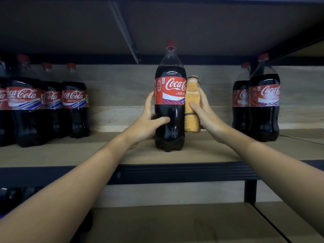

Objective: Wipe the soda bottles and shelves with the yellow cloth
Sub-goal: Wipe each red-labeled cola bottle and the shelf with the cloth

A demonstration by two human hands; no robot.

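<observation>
A large cola bottle point(169, 106) with a red cap and red label stands upright near the front of the wooden shelf point(201, 153), in the middle of the view. My left hand point(150, 120) grips its left side, thumb across the dark lower body. My right hand point(203, 109) holds the folded yellow cloth point(192, 104) and presses it flat against the bottle's right side, from the label down. The cloth hides that side of the bottle.
Several more cola bottles point(50, 104) stand in a group at the shelf's left, and two point(263, 102) at its right. The upper shelf's underside point(157, 23) is close above the caps. A black metal rail point(184, 172) edges the shelf; a lower shelf point(175, 223) lies beneath.
</observation>
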